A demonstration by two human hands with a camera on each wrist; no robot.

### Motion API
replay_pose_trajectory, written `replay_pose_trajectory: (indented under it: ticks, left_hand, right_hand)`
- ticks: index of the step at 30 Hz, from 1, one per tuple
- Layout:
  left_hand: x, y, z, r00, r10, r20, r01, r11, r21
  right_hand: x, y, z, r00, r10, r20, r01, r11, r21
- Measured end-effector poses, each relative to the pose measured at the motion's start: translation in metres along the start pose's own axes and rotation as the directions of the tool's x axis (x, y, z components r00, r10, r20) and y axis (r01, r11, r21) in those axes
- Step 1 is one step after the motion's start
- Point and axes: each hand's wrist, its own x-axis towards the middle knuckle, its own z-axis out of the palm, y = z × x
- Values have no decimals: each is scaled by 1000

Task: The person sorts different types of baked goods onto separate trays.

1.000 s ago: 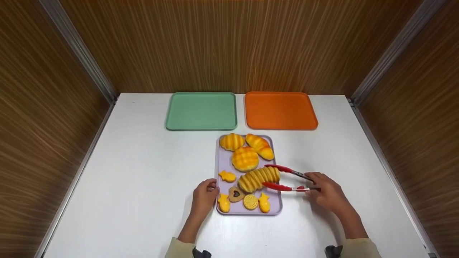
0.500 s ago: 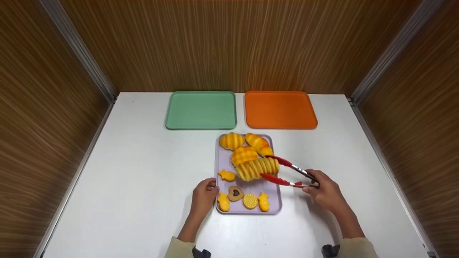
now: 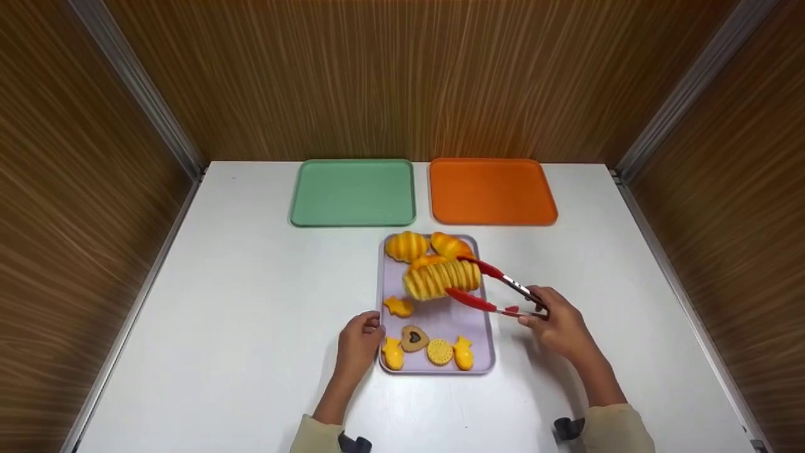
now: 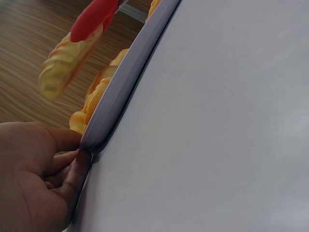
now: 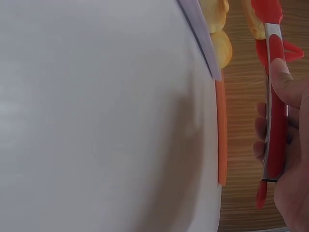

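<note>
Table [image 3: 251, 283], rear: left tray [image 3: 352, 192] and right tray [image 3: 494, 191], side by side
Near tray [image 3: 449, 324]: before both — left hand [image 3: 360, 340] at its left edge, right hand [image 3: 561, 324] off its right
Far end: two croissants [image 3: 407, 246] abreast, bun [image 3: 426, 260] before them
Loaf [image 3: 442, 280]: within tongs [image 3: 470, 299], above near tray
Near end: heart cookie [image 3: 412, 345] left of round cookie [image 3: 439, 352]

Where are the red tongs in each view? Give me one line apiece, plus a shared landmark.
Head: the red tongs, right of and below centre, gripping the ridged loaf.
Left wrist: top edge, left of centre.
Right wrist: right side, running down from the top edge.
Shared landmark: the lilac tray.
</note>
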Motion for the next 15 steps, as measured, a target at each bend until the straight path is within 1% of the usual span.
replay_pose_trajectory:
  ticks: [5,15]
  left_hand:
    - [0,-2,0,1000,24,-4,-24,1000,-4]
    - [-1,-2,2,1000,13,-25,-14,1000,-13]
  right_hand:
    - [9,-7,3,1000,5,-26,-5,1000,-2]
    - [31,-22,17,998,23,-55,-23,1000,-8]
